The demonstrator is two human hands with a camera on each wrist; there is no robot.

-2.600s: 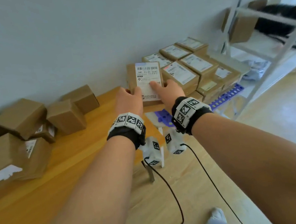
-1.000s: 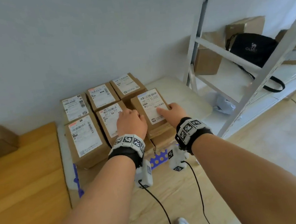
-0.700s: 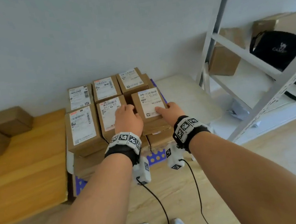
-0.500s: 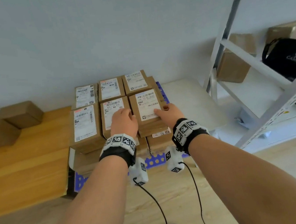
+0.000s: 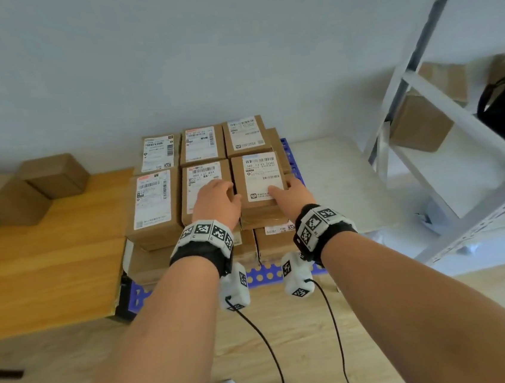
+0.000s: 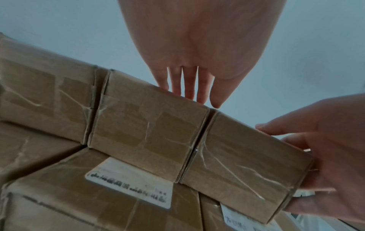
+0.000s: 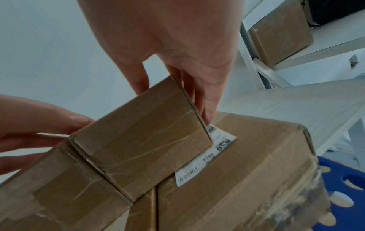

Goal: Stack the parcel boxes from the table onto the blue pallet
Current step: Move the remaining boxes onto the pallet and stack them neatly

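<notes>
Box (image 5: 258,187) sits on the upper tier of the pallet (image 5: 264,274) stack. Right hand (image 5: 292,195) pinches it (thumb on top, fingers down the side); left hand (image 5: 216,203) rests flat alongside. Risk: trapped fingers could drag it askew on withdrawal.

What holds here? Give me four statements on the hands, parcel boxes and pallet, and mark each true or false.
1. The right hand grips the just-placed parcel box. True.
2. That box sits directly on the blue pallet. False: it rests on a lower box.
3. The left hand holds a black bag. False: its straight fingers rest on the neighbouring box.
4. Brown boxes lie on the wooden table. True.
</notes>
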